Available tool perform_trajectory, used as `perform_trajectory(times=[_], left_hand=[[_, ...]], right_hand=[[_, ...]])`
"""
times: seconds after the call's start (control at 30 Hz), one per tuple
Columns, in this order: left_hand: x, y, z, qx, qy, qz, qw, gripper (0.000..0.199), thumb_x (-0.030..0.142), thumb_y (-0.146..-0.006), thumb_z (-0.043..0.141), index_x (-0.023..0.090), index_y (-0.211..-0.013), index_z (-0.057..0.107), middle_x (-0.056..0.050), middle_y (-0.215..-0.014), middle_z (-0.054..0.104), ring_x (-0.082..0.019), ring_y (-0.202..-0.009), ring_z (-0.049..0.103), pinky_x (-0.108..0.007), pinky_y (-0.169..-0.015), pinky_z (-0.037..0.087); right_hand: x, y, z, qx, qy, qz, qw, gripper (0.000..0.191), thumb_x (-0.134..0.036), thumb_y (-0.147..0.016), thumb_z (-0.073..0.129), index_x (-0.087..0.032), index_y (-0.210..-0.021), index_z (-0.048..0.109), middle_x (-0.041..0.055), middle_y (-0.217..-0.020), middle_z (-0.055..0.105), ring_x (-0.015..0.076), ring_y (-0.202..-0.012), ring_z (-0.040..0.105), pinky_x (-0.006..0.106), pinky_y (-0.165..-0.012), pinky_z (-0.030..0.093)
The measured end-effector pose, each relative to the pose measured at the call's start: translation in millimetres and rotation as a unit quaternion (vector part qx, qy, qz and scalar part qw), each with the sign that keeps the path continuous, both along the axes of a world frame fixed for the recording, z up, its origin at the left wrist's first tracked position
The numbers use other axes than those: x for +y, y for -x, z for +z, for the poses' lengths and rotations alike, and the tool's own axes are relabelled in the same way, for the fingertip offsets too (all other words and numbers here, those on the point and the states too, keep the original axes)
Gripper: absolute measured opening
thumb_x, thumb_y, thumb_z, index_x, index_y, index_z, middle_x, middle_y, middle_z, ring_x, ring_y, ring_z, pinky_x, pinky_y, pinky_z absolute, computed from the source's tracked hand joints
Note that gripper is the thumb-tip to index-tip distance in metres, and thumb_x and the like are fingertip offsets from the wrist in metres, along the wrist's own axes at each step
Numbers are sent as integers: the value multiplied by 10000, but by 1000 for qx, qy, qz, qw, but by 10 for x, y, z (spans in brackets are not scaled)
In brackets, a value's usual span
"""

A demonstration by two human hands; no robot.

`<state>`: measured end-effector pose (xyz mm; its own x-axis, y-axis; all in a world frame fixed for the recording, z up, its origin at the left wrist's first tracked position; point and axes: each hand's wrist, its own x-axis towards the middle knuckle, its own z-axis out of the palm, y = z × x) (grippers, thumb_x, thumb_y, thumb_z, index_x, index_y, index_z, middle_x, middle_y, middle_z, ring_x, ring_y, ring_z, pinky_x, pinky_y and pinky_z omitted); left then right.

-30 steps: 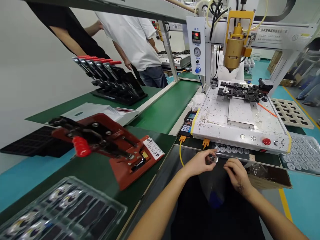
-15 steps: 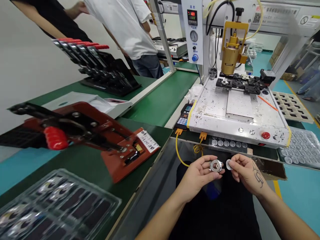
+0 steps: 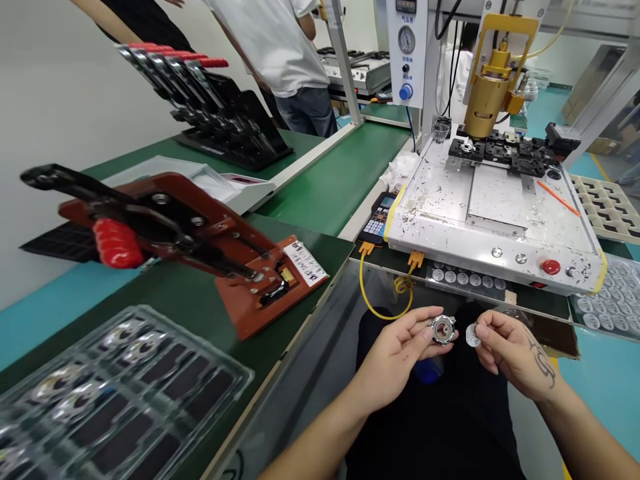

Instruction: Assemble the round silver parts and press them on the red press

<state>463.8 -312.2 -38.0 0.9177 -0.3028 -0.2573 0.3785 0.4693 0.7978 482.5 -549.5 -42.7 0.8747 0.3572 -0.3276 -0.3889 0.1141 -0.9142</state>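
Between the thumb and fingers of my left hand (image 3: 397,357) is a round silver watch case (image 3: 443,329), its open ring facing up at me. My right hand (image 3: 510,343) pinches a thin pale disc (image 3: 473,335) with printed marks, just right of the case and apart from it. Both hands are above my lap, in front of the bench edge. A clear tray (image 3: 165,393) at lower left holds several shiny watch parts in its compartments.
A brown toggle press (image 3: 240,287) with a red handle stands on the left bench. Ahead is a white dispensing machine (image 3: 495,233) with a gold cylinder (image 3: 484,103). Sheets of round discs (image 3: 613,300) lie beside it. A person in a white shirt (image 3: 273,47) stands behind.
The camera view has shifted, so the benches and machine sit differently. My left thumb has moved up onto the watch case, and the disc is slightly farther from it.
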Motion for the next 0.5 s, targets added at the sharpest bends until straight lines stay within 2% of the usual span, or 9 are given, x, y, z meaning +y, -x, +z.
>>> perform_trajectory(times=[0.13,0.27,0.37,0.5], left_hand=[[16,22,30,0,4,-4,1000,458,389,-941,831,162,-1327,733,-146,-1218,808,-335,-1180,761,-536,-1072,619],[24,33,51,-3,0,-9,1000,447,388,-945,825,159,-1319,737,-143,-1224,809,-325,-1181,760,-517,-1074,623],[29,42,54,-6,0,-10,1000,460,405,-940,829,160,-1318,737,-139,-1217,811,-321,-1173,766,-498,-1064,631],[46,56,53,-10,-5,-6,1000,461,412,-940,829,166,-1321,740,-128,-1209,815,-305,-1158,772,-472,-1054,640]], right_hand=[[39,10,23,-3,12,9,1000,408,-555,-986,748,-210,-853,575,-60,-540,544,92,-471,397,270,-508,256],[113,-20,122,-40,78,27,996,448,-601,-966,750,-202,-837,594,-57,-563,537,94,-505,399,267,-525,269],[152,-45,192,-56,124,44,990,471,-633,-954,745,-197,-837,609,-40,-604,566,101,-538,431,258,-529,304],[157,-49,203,-65,145,51,986,453,-631,-972,724,-201,-877,620,-28,-621,609,111,-556,500,254,-553,369]])
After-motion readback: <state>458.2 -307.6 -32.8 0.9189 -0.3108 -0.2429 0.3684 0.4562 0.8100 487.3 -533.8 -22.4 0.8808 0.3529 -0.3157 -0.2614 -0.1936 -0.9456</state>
